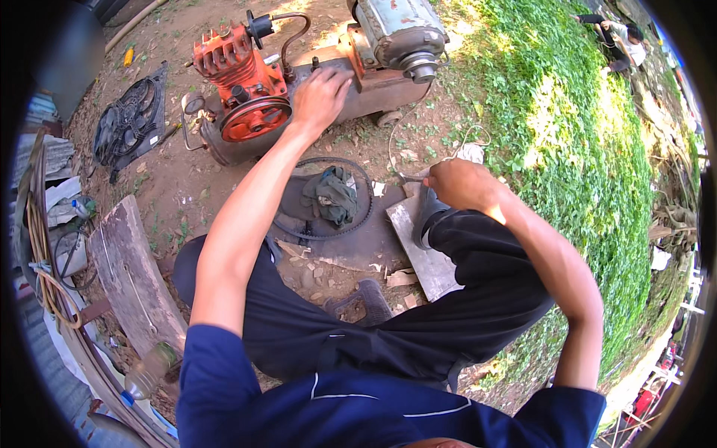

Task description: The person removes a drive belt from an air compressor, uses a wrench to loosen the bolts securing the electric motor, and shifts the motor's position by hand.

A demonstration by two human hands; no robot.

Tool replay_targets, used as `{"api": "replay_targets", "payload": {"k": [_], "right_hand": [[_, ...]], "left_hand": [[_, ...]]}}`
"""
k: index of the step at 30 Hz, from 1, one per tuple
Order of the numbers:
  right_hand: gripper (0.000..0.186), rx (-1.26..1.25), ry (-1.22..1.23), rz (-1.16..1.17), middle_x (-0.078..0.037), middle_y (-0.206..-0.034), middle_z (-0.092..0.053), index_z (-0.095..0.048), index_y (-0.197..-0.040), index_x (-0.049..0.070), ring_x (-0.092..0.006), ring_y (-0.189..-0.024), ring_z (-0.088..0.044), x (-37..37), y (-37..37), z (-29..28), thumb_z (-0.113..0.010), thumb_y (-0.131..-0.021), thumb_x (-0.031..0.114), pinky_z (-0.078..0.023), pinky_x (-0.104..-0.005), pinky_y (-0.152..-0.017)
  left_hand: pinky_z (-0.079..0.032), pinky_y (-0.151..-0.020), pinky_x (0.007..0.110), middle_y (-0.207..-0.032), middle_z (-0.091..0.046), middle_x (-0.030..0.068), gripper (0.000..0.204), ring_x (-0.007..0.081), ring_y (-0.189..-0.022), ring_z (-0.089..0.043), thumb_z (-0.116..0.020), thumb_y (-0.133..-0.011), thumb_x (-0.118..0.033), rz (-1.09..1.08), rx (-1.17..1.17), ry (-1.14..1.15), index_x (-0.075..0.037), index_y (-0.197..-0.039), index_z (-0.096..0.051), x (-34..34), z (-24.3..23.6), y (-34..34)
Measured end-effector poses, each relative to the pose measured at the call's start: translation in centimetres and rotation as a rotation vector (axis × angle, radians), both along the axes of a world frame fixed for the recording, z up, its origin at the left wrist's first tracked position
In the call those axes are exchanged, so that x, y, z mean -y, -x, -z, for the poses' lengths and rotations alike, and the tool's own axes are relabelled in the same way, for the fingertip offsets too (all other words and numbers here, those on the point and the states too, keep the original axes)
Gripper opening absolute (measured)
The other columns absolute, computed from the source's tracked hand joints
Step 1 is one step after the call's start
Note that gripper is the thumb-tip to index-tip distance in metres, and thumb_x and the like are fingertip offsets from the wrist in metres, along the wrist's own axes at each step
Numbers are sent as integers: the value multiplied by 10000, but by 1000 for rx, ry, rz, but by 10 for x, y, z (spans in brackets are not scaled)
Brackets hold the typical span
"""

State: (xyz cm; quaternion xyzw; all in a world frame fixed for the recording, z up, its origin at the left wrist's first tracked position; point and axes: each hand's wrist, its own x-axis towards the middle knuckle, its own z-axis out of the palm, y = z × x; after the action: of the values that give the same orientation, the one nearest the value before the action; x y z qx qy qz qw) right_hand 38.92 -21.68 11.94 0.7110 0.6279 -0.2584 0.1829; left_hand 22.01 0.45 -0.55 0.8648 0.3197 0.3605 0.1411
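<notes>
An air compressor stands on the dirt before me, with a red pump (228,63), a red pulley (256,119), a grey-blue motor (396,30) and a long brown tank (392,93). My left hand (321,97) lies on top of the tank between pump and motor, its fingers stretched out and holding nothing visible. Over my right knee, my right hand (464,183) is closed around a thin metal tool (412,178) whose tip points left; its kind is unclear. Between my legs and the tank, a black drive belt (371,201) lies in a loop around a dark green rag (331,196).
A flat metal plate (424,250) lies under my right foot. To the left are a wooden board (134,272), a black fan assembly (131,123), coiled hoses (56,287) and a plastic bottle (151,369). Green plants (567,149) cover the right; another person (624,46) sits far off there.
</notes>
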Motion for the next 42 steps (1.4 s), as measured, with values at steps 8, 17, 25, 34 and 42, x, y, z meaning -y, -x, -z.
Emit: {"api": "replay_targets", "payload": {"k": [8, 17, 25, 34, 42], "right_hand": [[317, 65, -77, 12, -201, -905, -698, -701, -946, 27, -363, -881, -686, 10, 11, -32, -534, -941, 296, -546, -460, -769], [296, 59, -80, 8, -188, -946, -699, -712, -974, 44, -352, -926, -677, -18, -23, -41, -543, -936, 284, -537, -450, -798], [289, 17, -109, -35, -204, -901, -690, -700, -976, 45, -366, -898, -671, -20, -24, -41, -535, -944, 281, -528, -465, -779], [295, 7, -87, 3, -222, -905, -680, -676, -1013, 38, -385, -890, -661, -12, -46, -29, -515, -958, 279, -516, -479, -776], [260, -12, -280, 272, -245, -961, -665, -595, -1068, 17, -411, -950, -636, -25, -87, -10, -508, -957, 236, -492, -505, -810]], "left_hand": [[-510, -840, 448, -1194, -585, 145, 254, 353, -1020, -615, -610, -882, -283, -153, -186, 324, -128, -1057, -709, -40, 36, -95], [-504, -856, 438, -1050, -646, 100, 202, 327, -982, -626, -639, -819, -228, -148, -230, 264, -176, -979, -751, -44, 22, -94], [-503, -808, 439, -993, -650, 134, 191, 338, -959, -631, -702, -790, -241, -305, -63, 390, -66, -867, -721, -46, 33, -110], [-503, -793, 453, -1039, -637, 108, 266, 330, -941, -634, -674, -826, -337, -303, -6, 277, -127, -980, -729, -31, 42, -106], [-504, -791, 447, -1067, -637, 79, 252, 311, -957, -635, -674, -827, -338, -335, -156, 344, -126, -949, -736, -36, 19, -104]]}}
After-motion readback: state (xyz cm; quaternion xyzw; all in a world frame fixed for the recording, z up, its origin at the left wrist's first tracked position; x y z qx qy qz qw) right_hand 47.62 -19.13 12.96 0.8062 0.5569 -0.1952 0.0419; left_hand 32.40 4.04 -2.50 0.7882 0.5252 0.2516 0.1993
